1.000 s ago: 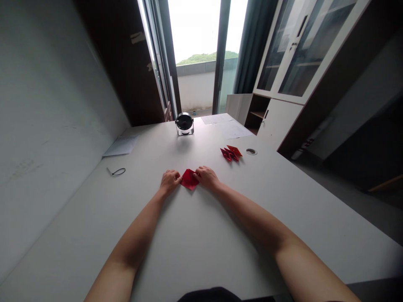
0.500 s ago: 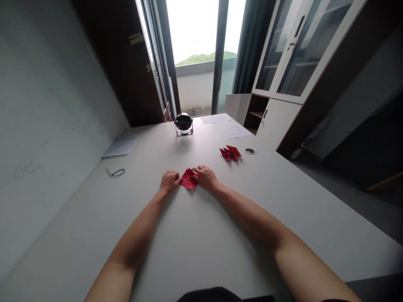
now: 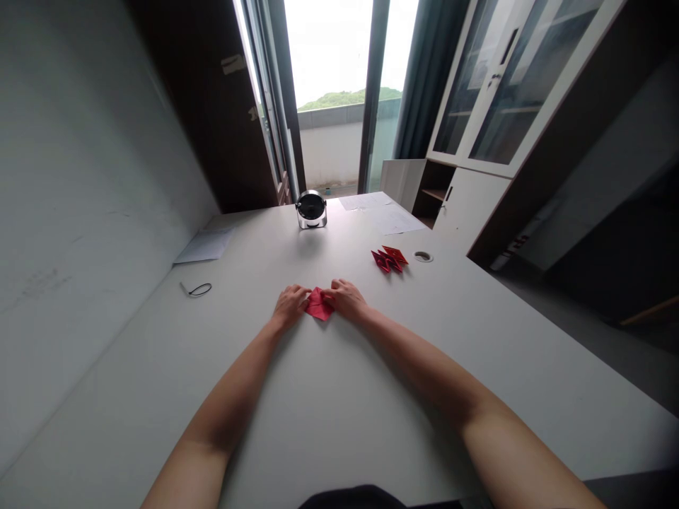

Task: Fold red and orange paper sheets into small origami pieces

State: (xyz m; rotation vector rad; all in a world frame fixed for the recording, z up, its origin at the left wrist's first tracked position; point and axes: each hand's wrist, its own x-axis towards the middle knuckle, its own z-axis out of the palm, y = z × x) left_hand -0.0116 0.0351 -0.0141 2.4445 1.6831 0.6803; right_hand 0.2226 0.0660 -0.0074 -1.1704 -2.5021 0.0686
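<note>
A small folded piece of red paper (image 3: 320, 308) lies on the white table (image 3: 318, 403) in front of me, with creases across it. My left hand (image 3: 291, 302) grips its left edge between thumb and fingers. On the opposite side, my right hand (image 3: 346, 297) pinches the right edge, its fingertips over the upper right part of the paper. Both hands rest on the tabletop, and the fingers cover the paper's side corners. Farther off to the right sit several folded red and orange paper pieces (image 3: 389, 260) in a cluster.
A round black device on a metal stand (image 3: 311, 209) stands at the far edge. White sheets (image 3: 395, 218) lie back right, another paper (image 3: 204, 245) back left. A black cable tie (image 3: 200, 290) is on the left. A cable hole (image 3: 423, 256) opens at right; a wall borders the left.
The fingers of my left hand have stretched forward to the paper's upper left edge. The paper's upper points now look lower and flatter. My right hand has hardly moved.
</note>
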